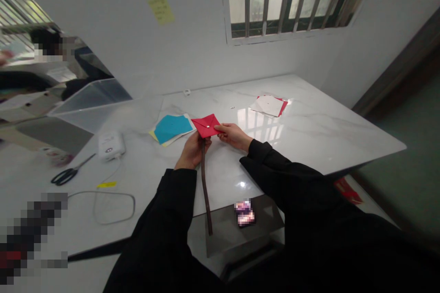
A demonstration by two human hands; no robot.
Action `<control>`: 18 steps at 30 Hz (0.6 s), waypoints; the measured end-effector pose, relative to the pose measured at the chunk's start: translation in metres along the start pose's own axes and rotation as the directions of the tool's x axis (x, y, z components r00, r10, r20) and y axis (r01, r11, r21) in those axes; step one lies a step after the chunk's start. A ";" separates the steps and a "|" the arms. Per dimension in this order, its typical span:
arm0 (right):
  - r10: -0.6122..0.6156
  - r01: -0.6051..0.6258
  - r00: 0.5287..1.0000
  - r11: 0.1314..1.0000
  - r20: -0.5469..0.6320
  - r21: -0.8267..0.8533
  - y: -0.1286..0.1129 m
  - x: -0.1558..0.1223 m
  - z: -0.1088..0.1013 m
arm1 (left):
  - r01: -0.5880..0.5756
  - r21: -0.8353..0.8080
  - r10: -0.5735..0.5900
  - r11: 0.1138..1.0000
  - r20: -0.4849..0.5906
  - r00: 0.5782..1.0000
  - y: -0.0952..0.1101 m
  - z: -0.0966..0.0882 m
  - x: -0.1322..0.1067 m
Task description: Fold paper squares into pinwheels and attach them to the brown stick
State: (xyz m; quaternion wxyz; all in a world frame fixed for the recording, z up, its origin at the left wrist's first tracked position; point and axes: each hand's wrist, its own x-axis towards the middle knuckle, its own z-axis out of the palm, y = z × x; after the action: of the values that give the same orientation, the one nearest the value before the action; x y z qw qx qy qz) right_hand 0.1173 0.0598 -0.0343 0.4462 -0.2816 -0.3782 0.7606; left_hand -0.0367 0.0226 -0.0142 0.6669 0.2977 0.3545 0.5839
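Both my hands are raised over the white table at a red folded paper (206, 124), shaped like an envelope, with a small silvery round piece in its middle. My left hand (192, 150) is closed beneath it, around the top of a slim, slightly curved brown stick (205, 183) that hangs down toward me. My right hand (234, 136) pinches the paper's right corner between thumb and fingers. Just left of it lie blue sheets (173, 128) on white and yellow ones. How the stick meets the paper is hidden.
White and red sheets (270, 105) and tiny metal bits (232, 107) lie farther back on the table (309, 128). At left are black scissors (67, 176), a white device (110, 145) and a clear plastic bin (91, 105). A phone (244, 213) rests near my lap; another person (48, 43) is behind.
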 end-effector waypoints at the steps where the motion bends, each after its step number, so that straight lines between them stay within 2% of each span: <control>1: -0.006 0.006 1.000 1.000 -0.015 -0.002 -0.001 0.001 -0.001 | -0.003 0.020 0.003 1.000 0.002 1.000 0.000 0.000 0.000; 5: -0.060 0.054 0.994 0.996 -0.091 -0.064 -0.005 0.003 -0.009 | -0.093 0.202 0.105 0.975 -0.052 0.993 0.000 -0.007 0.002; 8: -0.146 0.126 0.980 0.981 -0.135 -0.147 -0.007 0.004 -0.017 | -0.163 0.443 0.257 0.882 -0.161 0.953 0.006 -0.021 0.006; 11: -0.252 0.224 0.961 0.951 -0.116 -0.211 -0.006 0.006 -0.025 | -0.166 0.720 0.438 0.673 -0.209 0.874 0.016 -0.035 0.007; 13: -0.345 0.304 0.930 0.916 -0.127 -0.260 -0.004 0.009 -0.030 | -0.137 0.883 0.564 0.450 -0.162 0.810 0.023 -0.039 0.003; 16: -0.439 0.370 0.880 0.872 -0.180 -0.320 -0.001 0.013 -0.034 | -0.069 0.987 0.688 0.144 -0.050 0.724 0.029 -0.033 -0.004; 18: -0.438 0.367 0.881 0.871 -0.178 -0.326 0.000 0.015 -0.034 | -0.098 0.993 0.731 0.069 0.017 0.682 0.030 -0.022 -0.003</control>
State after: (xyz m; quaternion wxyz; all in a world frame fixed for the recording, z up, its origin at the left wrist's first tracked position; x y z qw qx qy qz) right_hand 0.1369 0.0839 -0.0551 0.5941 -0.3489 -0.4752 0.5472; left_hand -0.0721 0.0230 -0.0022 0.0052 0.5675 0.6818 0.4616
